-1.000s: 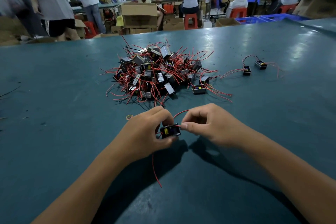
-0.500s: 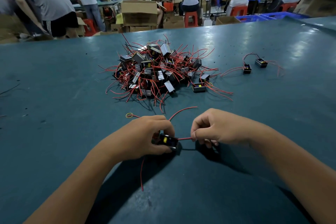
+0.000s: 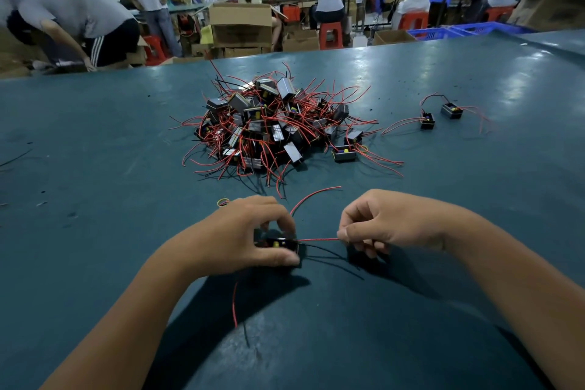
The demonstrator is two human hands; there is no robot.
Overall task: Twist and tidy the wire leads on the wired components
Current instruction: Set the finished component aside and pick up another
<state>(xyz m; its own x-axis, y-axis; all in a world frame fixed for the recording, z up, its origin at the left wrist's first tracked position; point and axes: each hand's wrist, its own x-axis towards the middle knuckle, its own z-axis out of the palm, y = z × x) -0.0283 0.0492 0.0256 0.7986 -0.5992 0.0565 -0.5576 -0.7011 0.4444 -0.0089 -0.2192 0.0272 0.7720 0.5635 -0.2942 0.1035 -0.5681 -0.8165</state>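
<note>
Head cam: left hand (image 3: 240,231) grips component (image 3: 278,244), right hand (image 3: 386,222) pinches red lead (image 3: 316,239) taut.

— what moved on the bench?
— the right hand (image 3: 387,225) has drawn away toward 3 o'clock from the left hand (image 3: 243,239), pulling a red lead (image 3: 316,239) out taut from the black component (image 3: 278,244).
— a second ago?
— thumb and fingertips met at the component, no stretched wire between them. another red lead (image 3: 313,195) now arcs free toward 1 o'clock.
</note>
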